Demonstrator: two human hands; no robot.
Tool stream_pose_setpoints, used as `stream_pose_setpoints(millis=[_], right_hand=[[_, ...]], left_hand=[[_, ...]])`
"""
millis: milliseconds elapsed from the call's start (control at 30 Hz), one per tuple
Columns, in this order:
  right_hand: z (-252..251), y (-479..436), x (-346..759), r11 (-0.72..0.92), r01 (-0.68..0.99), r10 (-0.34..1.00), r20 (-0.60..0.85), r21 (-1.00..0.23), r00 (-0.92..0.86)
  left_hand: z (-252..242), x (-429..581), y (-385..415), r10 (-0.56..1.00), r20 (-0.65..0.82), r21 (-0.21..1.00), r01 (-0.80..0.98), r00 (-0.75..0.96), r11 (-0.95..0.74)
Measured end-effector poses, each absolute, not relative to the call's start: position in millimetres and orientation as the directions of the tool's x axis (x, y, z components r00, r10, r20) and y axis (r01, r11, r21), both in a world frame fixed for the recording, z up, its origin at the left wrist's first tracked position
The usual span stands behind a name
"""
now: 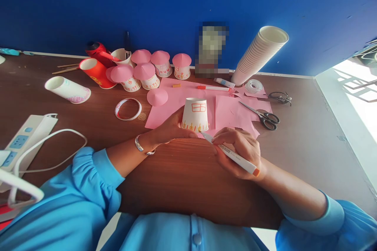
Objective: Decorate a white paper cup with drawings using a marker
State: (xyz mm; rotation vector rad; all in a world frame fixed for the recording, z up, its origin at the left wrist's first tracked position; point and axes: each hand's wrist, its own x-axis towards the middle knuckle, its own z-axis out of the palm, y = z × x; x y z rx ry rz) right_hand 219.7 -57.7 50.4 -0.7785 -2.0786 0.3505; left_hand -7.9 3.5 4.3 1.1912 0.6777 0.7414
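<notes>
— The left hand [171,128] curls round the left side of an upturned paper cup [193,117], thumb along the lower edge; the right hand [238,151] pinches a white marker [240,161] between thumb and fingers, tip at the cup's lower rim.

— Where does the cup stand?

— Mid-scene, at the near part of the pink paper [173,106]; whether it rests there or is lifted cannot be told.

— Which step does this appear to illustrate?

— Decoration of the wall. An orange window grid [199,108] occupies the upper part; yellow plant-like marks [191,127] and orange strokes run along the rim. The tip stands towards the right of that band.

— What does the next move call for?

— Probably a small turn of the cup by the left hand, with the tip lifted clear first, to present fresh wall. The grip should be light, since a thin wall may dent.

— Is there a model for the pattern?

— Seemingly: the decorated cups [150,82] at far left bear similar marks beneath pink cones [144,71]. A loose cone [157,97] lies nearer, left of the held cup, presumably its roof.
</notes>
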Motion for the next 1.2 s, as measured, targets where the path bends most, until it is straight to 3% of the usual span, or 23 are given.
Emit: stream_pose_setpoints(millis=[367, 800, 1200], right_hand=[[50.4, -57.4, 220.1, 0.75, 0.367, 0.662, 0.625, -0.551, -0.414], [55.9, -57.8, 221.2, 0.783, 0.395, 0.613, 0.703, -0.48, -0.361], [51.9, -55.9, 221.2, 0.761, 0.443, 0.635, 0.687, -0.474, -0.354]], left_hand=[[3.2, -7.8, 5.5, 0.783, -0.069, 0.955, -0.185, 0.618, 0.231], [-3.7, -7.1, 7.5, 0.806, -0.059, 0.9, -0.318, 0.589, 0.299], [-7.4, -9.2, 7.7, 0.79, -0.028, 0.926, -0.283, 0.612, 0.252]])
